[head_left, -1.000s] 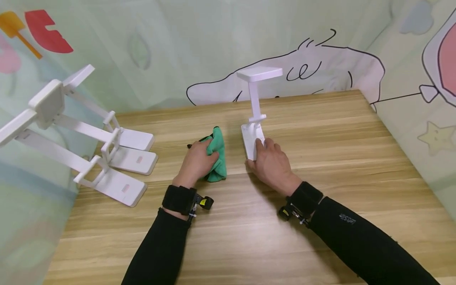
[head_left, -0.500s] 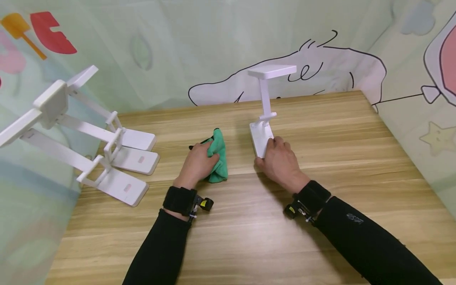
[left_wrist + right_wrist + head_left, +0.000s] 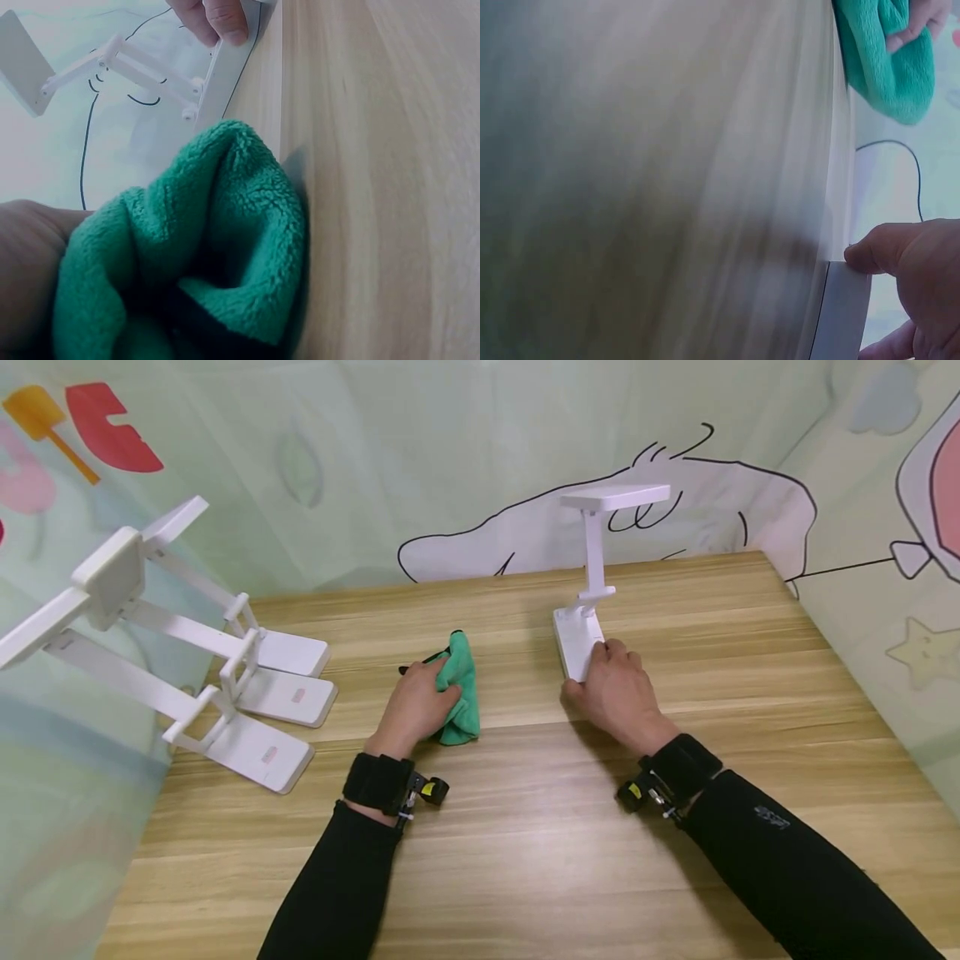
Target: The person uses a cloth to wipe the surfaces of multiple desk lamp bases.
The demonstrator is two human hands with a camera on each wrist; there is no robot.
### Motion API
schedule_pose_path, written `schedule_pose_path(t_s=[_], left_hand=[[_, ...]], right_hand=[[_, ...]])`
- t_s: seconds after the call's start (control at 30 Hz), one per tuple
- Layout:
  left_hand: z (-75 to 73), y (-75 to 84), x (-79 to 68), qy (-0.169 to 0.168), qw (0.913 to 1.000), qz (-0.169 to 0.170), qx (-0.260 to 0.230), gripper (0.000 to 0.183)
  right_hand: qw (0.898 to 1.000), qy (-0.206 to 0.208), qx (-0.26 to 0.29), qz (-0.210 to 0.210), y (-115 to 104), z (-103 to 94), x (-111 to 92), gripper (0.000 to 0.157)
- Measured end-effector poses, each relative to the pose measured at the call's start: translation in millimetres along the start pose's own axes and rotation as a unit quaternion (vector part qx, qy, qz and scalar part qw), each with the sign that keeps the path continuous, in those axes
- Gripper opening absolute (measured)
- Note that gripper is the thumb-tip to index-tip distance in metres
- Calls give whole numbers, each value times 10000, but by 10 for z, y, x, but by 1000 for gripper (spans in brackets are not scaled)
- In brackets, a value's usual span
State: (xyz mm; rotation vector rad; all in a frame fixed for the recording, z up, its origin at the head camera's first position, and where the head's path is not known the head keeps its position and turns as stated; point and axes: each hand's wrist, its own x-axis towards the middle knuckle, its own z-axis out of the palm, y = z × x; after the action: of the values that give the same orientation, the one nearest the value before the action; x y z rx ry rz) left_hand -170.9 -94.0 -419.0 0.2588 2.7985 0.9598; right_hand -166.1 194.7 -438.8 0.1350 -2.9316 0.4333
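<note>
A white desk lamp (image 3: 578,642) stands upright right of the middle, its flat head raised on a folding arm. My right hand (image 3: 619,690) grips the near end of its base (image 3: 841,311), thumb on one side and fingers on the other. To the left, my left hand (image 3: 412,705) holds a bunched green cloth (image 3: 462,697) against the wooden table. The cloth (image 3: 247,202) is fluffy, and a dark band shows within its folds in the left wrist view. Part of the cloth is hidden under the left hand.
Three similar white lamps stand side by side at the left: a near one (image 3: 258,752), a middle one (image 3: 288,695) and a far one (image 3: 291,653). A printed fabric backdrop (image 3: 360,468) rises behind the table (image 3: 510,877) and along its sides.
My right hand has slid the lamp to the right across the table, away from the cloth, and its head has turned slightly. The left hand and cloth stay in place.
</note>
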Motion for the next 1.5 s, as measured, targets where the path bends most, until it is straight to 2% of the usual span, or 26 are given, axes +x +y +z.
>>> schedule_pose_path(t_s=[0.27,0.7,1.07,1.5], left_hand=[[5,-19,2,5,10000,-17,-18,57],[15,-33,13,18,10000,-58,-20,56],[8,-45,17,27,10000,-12,-45,56],[14,-49,17,-2,10000,-35,-18,56]], right_hand=[[9992,-203,98,324,170,-69,44,67],[9980,-255,-1,574,440,-154,137,68],[9945,-399,72,961,723,-261,225,68],[9959,-381,-68,817,798,-289,256,65]])
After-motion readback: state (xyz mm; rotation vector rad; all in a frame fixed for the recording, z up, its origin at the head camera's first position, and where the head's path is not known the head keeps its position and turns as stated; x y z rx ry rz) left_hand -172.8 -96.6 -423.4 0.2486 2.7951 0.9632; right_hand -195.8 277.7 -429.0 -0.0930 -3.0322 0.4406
